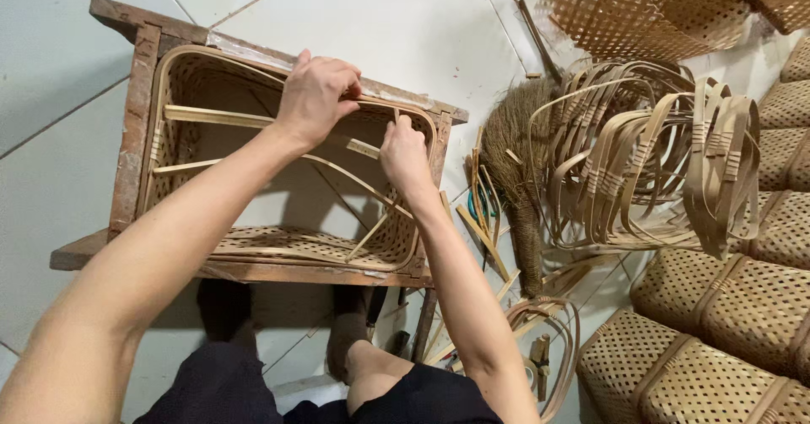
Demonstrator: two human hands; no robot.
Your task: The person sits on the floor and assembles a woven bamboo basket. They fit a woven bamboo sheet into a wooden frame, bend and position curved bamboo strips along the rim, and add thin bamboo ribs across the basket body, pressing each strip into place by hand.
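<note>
A woven basket (278,179) is seated inside a wooden frame (126,137). Its sides look woven already; the rim hoop appears not yet fully fixed. At the frame's far edge, the rim is pressed by the closed left hand (316,95) and pinched by the right hand (403,150).

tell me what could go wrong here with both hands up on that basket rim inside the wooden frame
The left hand presses the far rim of the woven basket while the right hand pinches a thin strip there; the strip might snap or splinter into the fingers. The basket sits snug in the wooden frame, so fingers could get pinched against its rough edge. Loose bamboo strips lie on the floor by the feet, likely a tripping or poking hazard.
</note>
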